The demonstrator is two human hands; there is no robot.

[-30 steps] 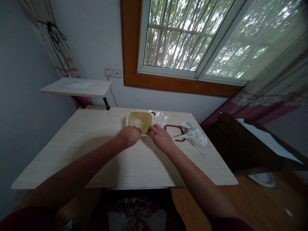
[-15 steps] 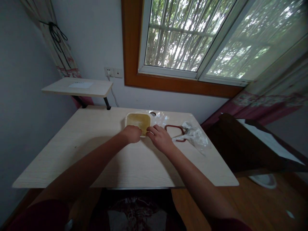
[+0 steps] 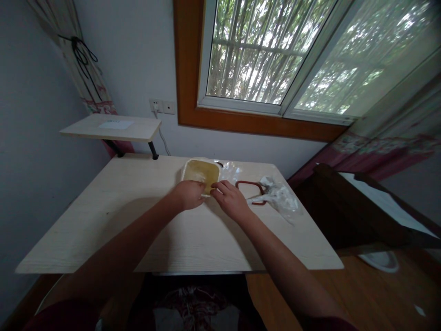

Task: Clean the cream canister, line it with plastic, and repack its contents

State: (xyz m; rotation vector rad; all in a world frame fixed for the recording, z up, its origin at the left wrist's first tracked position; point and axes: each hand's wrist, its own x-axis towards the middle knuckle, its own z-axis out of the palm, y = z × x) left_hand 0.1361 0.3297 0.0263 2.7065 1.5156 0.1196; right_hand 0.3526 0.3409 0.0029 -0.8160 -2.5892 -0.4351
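Shifted slightly right, the yellow, rounded-rectangular tub [image 3: 207, 171] is meeting the curled left hand [image 3: 189, 194] at its near rim and the right hand [image 3: 230, 198] near its right corner, their grasp unclear, and is sitting far-middle on the pale wooden surface [image 3: 213, 243].

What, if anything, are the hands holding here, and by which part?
The left hand and right hand are at the near edge of the yellowish container; whether either grips it there cannot be told.
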